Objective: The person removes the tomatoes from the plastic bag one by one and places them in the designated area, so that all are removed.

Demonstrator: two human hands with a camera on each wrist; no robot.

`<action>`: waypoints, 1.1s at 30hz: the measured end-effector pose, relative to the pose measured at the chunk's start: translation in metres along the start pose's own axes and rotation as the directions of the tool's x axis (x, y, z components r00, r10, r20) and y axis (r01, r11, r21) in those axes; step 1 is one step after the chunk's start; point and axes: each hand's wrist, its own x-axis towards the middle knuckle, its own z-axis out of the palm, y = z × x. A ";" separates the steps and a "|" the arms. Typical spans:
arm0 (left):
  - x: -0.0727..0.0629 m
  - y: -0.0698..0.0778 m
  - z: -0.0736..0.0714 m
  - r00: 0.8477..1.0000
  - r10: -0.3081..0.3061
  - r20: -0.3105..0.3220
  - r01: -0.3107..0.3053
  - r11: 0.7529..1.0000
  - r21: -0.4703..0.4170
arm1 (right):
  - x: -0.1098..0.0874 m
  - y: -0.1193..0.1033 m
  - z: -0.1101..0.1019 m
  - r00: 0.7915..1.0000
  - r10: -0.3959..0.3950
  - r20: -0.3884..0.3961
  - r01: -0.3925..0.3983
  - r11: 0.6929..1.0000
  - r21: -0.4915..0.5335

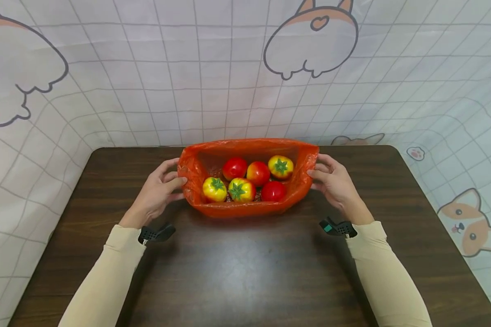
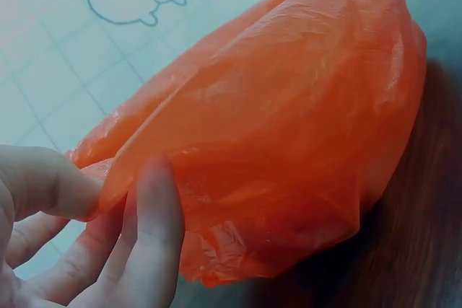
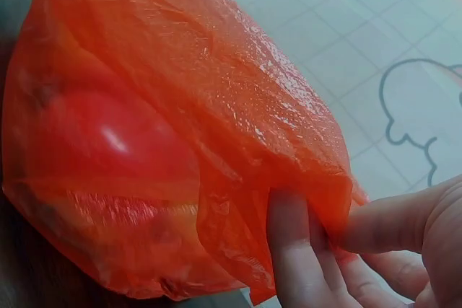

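Note:
An orange-red plastic bag (image 1: 245, 210) stands open-mouthed near the back of the table, its rim stretched wide between both hands. Several red and yellow tomatoes (image 1: 258, 174) lie inside it, some with green star-shaped tops showing. My left hand (image 1: 157, 188) pinches the bag's left edge between thumb and fingers; the left wrist view shows the film (image 2: 260, 106) gathered at the fingertips. On the other side my right hand (image 1: 333, 181) pinches the right edge the same way. Through the thin film in the right wrist view, a red tomato (image 3: 108, 135) shows.
The dark wooden table (image 1: 237, 272) reaches back to a white grid-patterned cloth (image 1: 212, 81) with cartoon corgis, which hangs behind and along both sides. Each wrist wears a black camera band (image 1: 157, 233).

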 end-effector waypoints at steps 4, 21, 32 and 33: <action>-0.008 0.001 -0.001 1.000 -0.007 0.018 0.008 0.999 -0.034 | -0.003 0.000 0.003 1.000 -0.008 0.014 0.008 1.000 0.006; -0.041 -0.005 -0.025 0.997 0.026 0.068 -0.022 0.998 -0.055 | -0.019 0.011 0.028 0.996 0.020 0.083 -0.022 0.999 0.026; -0.067 -0.010 -0.045 0.997 0.025 0.074 -0.019 0.997 -0.074 | -0.030 0.024 0.050 0.992 0.025 0.125 -0.031 0.998 0.048; -0.069 -0.010 -0.046 0.997 0.027 0.075 -0.021 0.997 -0.078 | -0.031 0.026 0.051 0.992 0.026 0.128 -0.033 0.998 0.054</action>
